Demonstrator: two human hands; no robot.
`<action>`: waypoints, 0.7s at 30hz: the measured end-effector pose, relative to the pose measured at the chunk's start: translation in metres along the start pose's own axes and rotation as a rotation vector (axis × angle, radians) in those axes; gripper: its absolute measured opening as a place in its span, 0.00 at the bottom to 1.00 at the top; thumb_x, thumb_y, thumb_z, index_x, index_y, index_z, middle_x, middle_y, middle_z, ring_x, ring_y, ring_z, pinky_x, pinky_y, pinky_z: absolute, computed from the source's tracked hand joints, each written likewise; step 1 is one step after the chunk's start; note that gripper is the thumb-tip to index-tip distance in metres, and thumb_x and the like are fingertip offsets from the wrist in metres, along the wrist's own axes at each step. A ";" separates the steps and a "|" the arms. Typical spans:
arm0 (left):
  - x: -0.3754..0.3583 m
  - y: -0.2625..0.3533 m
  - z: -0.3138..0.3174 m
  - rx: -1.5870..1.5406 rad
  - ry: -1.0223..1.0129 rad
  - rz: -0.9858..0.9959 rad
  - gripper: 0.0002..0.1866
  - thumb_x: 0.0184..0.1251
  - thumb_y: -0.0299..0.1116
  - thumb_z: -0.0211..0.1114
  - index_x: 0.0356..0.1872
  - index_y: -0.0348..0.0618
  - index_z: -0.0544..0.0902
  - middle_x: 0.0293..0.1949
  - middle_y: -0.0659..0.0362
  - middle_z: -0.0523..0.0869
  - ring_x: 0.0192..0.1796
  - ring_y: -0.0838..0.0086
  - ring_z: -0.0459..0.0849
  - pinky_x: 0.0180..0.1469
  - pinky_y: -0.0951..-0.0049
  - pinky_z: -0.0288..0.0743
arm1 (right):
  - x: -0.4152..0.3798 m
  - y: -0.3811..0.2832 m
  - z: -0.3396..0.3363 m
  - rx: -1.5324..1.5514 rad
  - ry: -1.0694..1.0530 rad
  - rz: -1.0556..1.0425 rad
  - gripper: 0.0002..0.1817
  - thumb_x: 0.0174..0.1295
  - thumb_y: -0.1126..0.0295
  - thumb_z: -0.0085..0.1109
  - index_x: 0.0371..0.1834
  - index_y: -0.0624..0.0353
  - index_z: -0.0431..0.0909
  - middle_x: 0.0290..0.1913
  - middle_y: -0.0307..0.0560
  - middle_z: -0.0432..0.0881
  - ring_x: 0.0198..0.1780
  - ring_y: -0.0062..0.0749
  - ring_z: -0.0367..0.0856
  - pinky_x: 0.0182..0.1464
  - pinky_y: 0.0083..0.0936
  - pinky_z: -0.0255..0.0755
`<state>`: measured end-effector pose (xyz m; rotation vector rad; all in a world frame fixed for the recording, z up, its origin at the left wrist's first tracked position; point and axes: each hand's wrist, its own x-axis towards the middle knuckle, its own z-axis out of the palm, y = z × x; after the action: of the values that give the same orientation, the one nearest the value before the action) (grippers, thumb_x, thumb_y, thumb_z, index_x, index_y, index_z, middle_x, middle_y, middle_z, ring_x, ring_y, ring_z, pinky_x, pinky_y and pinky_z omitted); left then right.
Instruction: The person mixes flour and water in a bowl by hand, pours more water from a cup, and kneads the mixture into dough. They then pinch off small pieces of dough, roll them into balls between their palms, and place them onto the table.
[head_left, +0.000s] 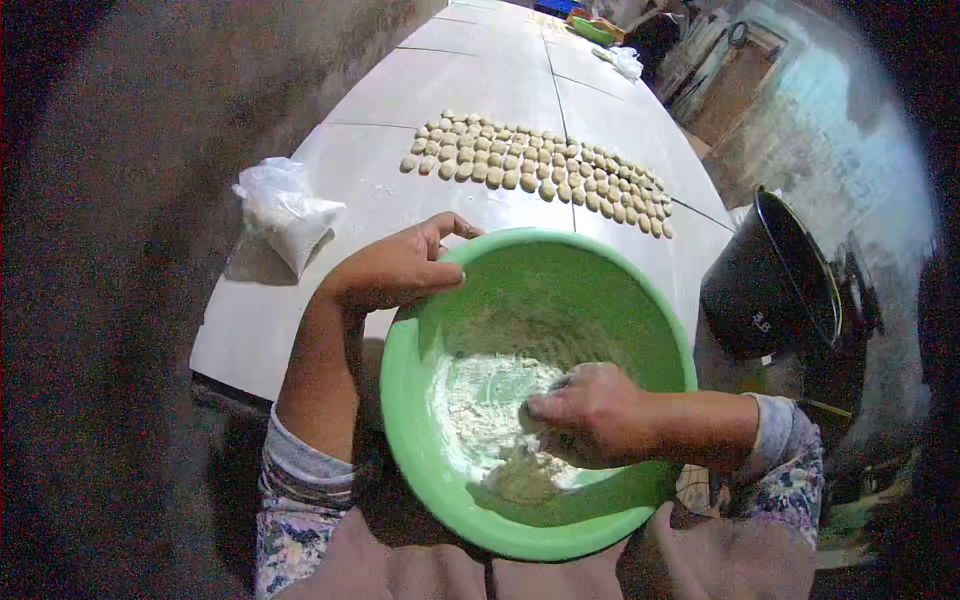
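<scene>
- One clear plastic bag [285, 215] stands at far left on the white table [270, 335], bunched at its top, with white powder inside.
- Left sleeve [300, 525]: patterned cloth, pale cuff, pushed up on the forearm.
- Left hand [395, 268]: at the upper left of the green basin [393, 385]. Thumb lies over the rim and the other fingers bend round its outer side; they are clamped on the rim.
- Green basin: centre, close against my body, above brownish cloth [440, 575]. Its open mouth faces me.
- Loose white flour [480, 400] coats the bottom and lower wall of the basin, some of it in crumbs.
- Beige lump [525, 480] sits in the basin at the near edge of the flour, just beside my right hand. Its exact form is blurred.
- Many small oval dough pieces [495, 177] lie in close rows on the table, beyond the basin.
- Right hand [595, 415]: inside the basin, reaching in from the right, knuckles up, low over the flour. Thumb points left; the other fingers curl under the palm. I cannot tell whether they close on anything.
- Far end of the table: a smaller green bowl [593, 30], with a crumpled plastic bag [627, 62] near it.
- Right sleeve [785, 480]: same patterned cloth.
- Black bucket [735, 290] at right, tilted, beside the table, pale marking on its side.
</scene>
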<state>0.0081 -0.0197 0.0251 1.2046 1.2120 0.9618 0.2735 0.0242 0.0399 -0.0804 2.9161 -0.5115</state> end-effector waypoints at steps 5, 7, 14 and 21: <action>0.005 -0.008 -0.005 0.023 -0.021 -0.011 0.28 0.53 0.25 0.57 0.58 0.38 0.65 0.29 0.57 0.82 0.25 0.80 0.78 0.27 0.80 0.73 | -0.003 0.007 -0.007 0.141 0.048 0.123 0.21 0.52 0.59 0.61 0.48 0.53 0.69 0.35 0.58 0.78 0.38 0.55 0.79 0.39 0.46 0.74; 0.007 -0.016 -0.006 0.044 0.013 0.035 0.28 0.53 0.26 0.58 0.58 0.37 0.65 0.29 0.57 0.81 0.25 0.80 0.78 0.25 0.79 0.72 | -0.010 0.010 -0.008 0.145 -0.041 0.048 0.29 0.54 0.63 0.60 0.60 0.56 0.64 0.56 0.62 0.70 0.56 0.57 0.72 0.54 0.46 0.70; 0.001 -0.004 -0.004 0.018 -0.024 -0.014 0.26 0.54 0.26 0.58 0.57 0.40 0.66 0.31 0.58 0.82 0.26 0.80 0.78 0.28 0.80 0.73 | -0.018 0.014 0.035 -0.217 -0.207 -0.310 0.19 0.63 0.70 0.42 0.58 0.59 0.65 0.51 0.55 0.70 0.51 0.48 0.75 0.48 0.38 0.76; 0.002 -0.007 -0.004 0.076 0.036 0.001 0.24 0.56 0.26 0.59 0.56 0.40 0.67 0.32 0.58 0.83 0.27 0.81 0.79 0.28 0.80 0.73 | 0.006 0.004 -0.001 -0.209 -0.086 0.021 0.11 0.62 0.64 0.47 0.42 0.59 0.69 0.29 0.52 0.77 0.34 0.48 0.80 0.35 0.41 0.75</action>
<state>0.0039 -0.0177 0.0184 1.2519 1.2864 0.9486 0.2674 0.0278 0.0383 -0.0973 2.8718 -0.1938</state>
